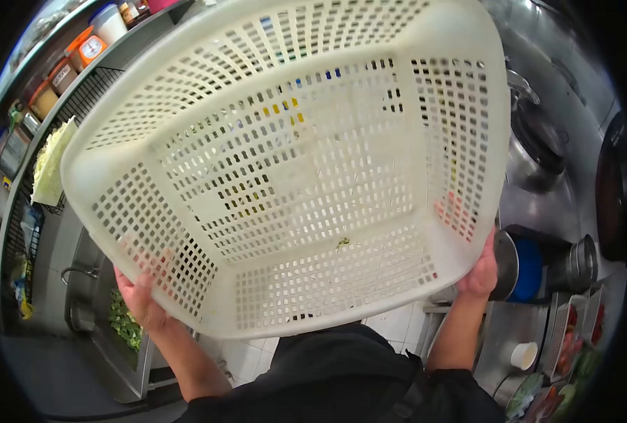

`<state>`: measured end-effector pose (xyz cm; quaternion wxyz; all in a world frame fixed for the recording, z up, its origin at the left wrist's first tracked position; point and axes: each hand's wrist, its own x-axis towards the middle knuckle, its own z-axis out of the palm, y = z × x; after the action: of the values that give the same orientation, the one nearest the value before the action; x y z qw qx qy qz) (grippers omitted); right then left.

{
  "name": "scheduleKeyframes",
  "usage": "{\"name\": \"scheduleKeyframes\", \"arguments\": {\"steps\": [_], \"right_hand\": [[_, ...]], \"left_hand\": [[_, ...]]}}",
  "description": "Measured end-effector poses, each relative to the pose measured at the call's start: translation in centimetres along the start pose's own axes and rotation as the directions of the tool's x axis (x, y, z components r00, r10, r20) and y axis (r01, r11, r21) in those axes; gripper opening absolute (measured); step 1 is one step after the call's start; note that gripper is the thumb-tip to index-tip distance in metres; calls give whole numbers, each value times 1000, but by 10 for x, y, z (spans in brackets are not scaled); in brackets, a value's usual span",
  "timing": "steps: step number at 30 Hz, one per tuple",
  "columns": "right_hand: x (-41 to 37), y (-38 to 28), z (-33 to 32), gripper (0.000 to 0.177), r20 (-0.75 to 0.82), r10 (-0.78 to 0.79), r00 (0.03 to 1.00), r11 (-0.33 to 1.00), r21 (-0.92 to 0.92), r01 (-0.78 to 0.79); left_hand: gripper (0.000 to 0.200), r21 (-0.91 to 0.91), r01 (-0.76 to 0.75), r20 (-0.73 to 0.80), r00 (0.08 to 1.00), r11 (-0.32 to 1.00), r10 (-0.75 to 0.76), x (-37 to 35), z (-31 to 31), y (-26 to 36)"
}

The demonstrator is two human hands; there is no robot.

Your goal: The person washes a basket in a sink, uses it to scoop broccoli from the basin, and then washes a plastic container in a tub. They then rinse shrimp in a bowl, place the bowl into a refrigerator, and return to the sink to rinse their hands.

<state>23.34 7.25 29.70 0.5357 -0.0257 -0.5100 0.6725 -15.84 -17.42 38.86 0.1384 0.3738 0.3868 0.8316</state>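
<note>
A large white perforated plastic basket [296,169] fills most of the view, tilted so that its inside faces the camera. My left hand [144,296] grips its lower left side, the thumb in front and the fingers showing faintly through the holes. On the lower right side my right hand [481,268] holds it, its fingers partly hidden behind the basket wall. A small green scrap [343,243] lies inside the basket, which is otherwise bare.
At left, a sink [105,345] holds chopped greens [124,321]; above it, a shelf carries containers and an orange scale [90,48]. At right stand a metal pot [532,155], a blue container [527,268], a white cup [524,355] and crates of vegetables [568,345].
</note>
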Motion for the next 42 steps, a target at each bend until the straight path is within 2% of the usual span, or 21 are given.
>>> {"name": "scheduleKeyframes", "arguments": {"steps": [3, 5, 7, 9, 11, 13, 14, 16, 19, 21, 24, 25, 26, 27, 29, 31, 33, 35, 37, 40, 42], "right_hand": [[32, 3, -9, 82, -28, 226, 974, 960, -161, -227], [39, 28, -28, 81, -56, 317, 947, 916, -242, -321], [33, 80, -72, 70, -300, 452, 840, 565, -632, -530], [53, 108, -72, 53, -403, 616, 677, 509, -452, -733], [61, 145, -87, 37, -515, 625, 587, 342, -495, -799], [86, 161, -86, 36, -578, 636, 511, 249, -473, -845], [99, 170, -95, 36, -575, 616, 538, 264, -492, -829], [138, 190, -111, 24, -612, 559, 560, 302, -479, -824], [219, 194, -142, 28, -618, 347, 705, 438, -558, -705], [266, 195, -161, 22, -504, -47, 863, 781, -556, -283], [315, 192, -222, 32, -412, -203, 888, 832, -551, -65], [330, 187, -225, 52, -405, -17, 914, 988, -149, -48], [342, 191, -231, 63, -367, 56, 928, 997, 71, -32], [353, 195, -237, 73, -327, 128, 936, 957, 288, -30], [373, 214, -255, 77, -290, 178, 940, 974, -81, -210], [391, 240, -278, 78, -287, 195, 938, 924, -268, -274], [401, 275, -303, 76, -427, 379, 821, 912, 20, -410], [429, 296, -330, 73, -478, 373, 795, 916, 56, -396], [452, 315, -359, 70, -512, 389, 766, 913, 104, -395], [509, 357, -398, 62, -533, 359, 766, 925, 96, -367], [552, 370, -412, 54, -344, 452, 823, 890, 111, -442]], "left_hand": [[67, 134, 94, 5, 995, 986, -95, 6, -12, -40], [64, 228, 364, -52, 931, 903, -362, 9, -14, -72], [58, 484, 449, -99, 881, 751, -462, 8, -12, -112], [50, 380, 647, -149, 748, 661, -647, 8, -28, -157], [41, 395, 776, -236, 603, 491, -762, 12, -42, -203], [37, 425, 801, -257, 554, 422, -792, 25, -53, -250], [34, 459, 824, -291, 493, 333, -820, 37, -55, -274], [33, 463, 781, -263, 572, 419, -776, 75, -42, -316], [38, 489, 689, -201, 686, 535, -699, 152, -17, -362], [66, 91, 378, 14, 925, 921, -380, 210, 9, -381], [75, -97, 280, 135, 954, 955, -266, 295, 44, -406], [85, -82, 296, 164, 946, 952, -280, 315, 45, -417], [95, -67, 311, 192, 937, 948, -293, 336, 48, -427], [101, -482, 576, 392, 816, 661, -425, 356, 55, -436], [102, -293, 567, 382, 807, 770, -449, 384, 83, -465], [93, -326, 621, 402, 774, 713, -490, 397, 100, -509], [90, -161, 648, 397, 733, 744, -553, 406, 82, -583], [86, -12, 651, 362, 711, 759, -603, 429, 88, -636], [61, 390, 293, 554, 683, 873, -477, 456, 109, -658], [49, 455, 230, 360, 836, 860, -414, 476, 130, -690], [41, 441, 230, 196, 918, 867, -343, 489, 144, -702]]}}
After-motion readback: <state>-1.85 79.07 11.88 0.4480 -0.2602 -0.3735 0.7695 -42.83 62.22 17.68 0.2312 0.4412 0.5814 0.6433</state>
